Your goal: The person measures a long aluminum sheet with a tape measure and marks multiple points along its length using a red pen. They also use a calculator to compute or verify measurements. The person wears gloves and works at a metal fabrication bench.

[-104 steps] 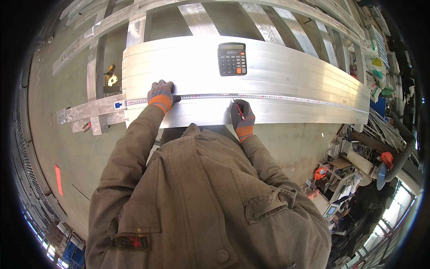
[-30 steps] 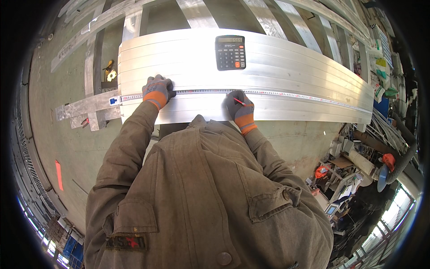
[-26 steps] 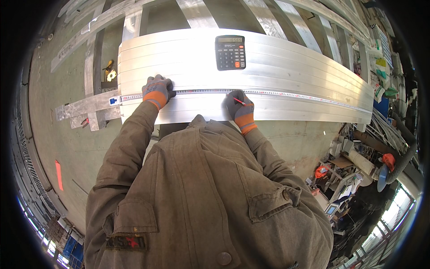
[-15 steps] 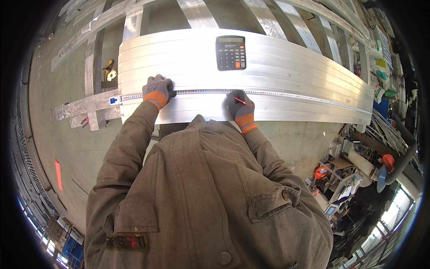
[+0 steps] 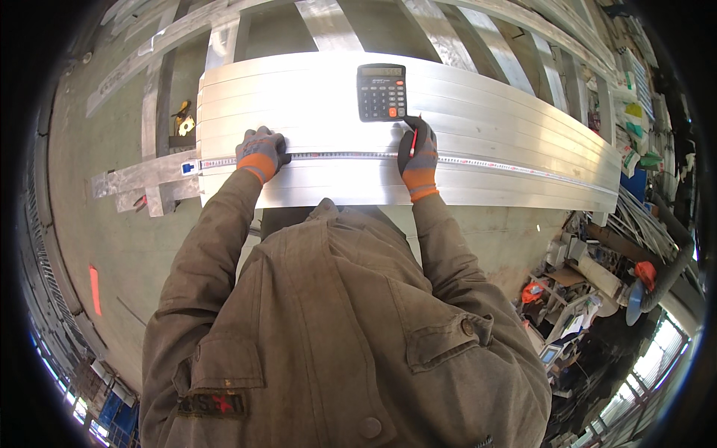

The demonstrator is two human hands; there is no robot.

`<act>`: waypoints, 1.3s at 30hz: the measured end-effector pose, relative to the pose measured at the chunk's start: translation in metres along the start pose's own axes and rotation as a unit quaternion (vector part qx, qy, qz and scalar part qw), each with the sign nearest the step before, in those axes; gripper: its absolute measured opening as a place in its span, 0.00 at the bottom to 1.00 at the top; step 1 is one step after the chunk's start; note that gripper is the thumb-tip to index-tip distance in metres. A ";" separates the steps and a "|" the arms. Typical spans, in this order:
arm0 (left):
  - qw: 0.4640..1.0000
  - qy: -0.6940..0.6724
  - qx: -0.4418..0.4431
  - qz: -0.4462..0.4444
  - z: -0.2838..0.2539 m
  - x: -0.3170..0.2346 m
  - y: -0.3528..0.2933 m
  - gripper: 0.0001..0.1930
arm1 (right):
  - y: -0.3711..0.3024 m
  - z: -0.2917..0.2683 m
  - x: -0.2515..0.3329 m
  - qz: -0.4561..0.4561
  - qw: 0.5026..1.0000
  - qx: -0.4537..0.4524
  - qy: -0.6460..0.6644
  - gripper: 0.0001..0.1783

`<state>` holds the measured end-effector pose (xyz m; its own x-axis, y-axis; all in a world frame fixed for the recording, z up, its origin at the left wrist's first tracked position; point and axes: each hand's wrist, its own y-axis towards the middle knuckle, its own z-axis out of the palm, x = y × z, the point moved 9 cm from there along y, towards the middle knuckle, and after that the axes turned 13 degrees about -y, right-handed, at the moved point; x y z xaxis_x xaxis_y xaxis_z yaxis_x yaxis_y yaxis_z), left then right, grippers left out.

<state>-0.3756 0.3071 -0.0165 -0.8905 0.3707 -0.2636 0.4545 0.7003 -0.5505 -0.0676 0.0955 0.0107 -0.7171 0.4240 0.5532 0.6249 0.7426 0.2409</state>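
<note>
Bare aluminium panel (image 5: 328, 82) lies crosswise before me, made of long, shiny strips. A measuring tape (image 5: 343, 156) runs along its length, with its blue and white end (image 5: 190, 168) at the panel's left edge. My gloved left hand (image 5: 261, 153), fingers curled, holds the tape down near that end. In my gloved right hand (image 5: 420, 160) is a slim red pencil (image 5: 414, 142); that hand lies across the tape. One of its fingers reaches to the lower right corner of a black calculator (image 5: 382, 93); whether it presses a key, I cannot tell.
Metal frame bars (image 5: 328, 26) extend beyond and beneath the panel. A yellow and black tool (image 5: 184, 119) sits left of it. Cluttered shelving (image 5: 567, 299) with boxes and papers stands at the right, near long metal rods (image 5: 646, 224). A red strip (image 5: 95, 290) marks the floor at left.
My right hand has moved right and up from the tape toward the calculator, the pencil now more upright in it. My left hand has stayed in place.
</note>
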 end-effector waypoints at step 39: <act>0.999 -0.026 0.031 0.008 -0.005 -0.001 -0.006 0.13 | -0.112 0.063 0.061 0.114 0.983 0.078 0.119 0.05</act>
<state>-0.3773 0.3054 -0.0088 -0.8841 0.3471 -0.3127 0.4672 0.6550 -0.5938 -0.2003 0.0707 -0.0328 -0.4604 0.4686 0.7540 0.6919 0.7215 -0.0259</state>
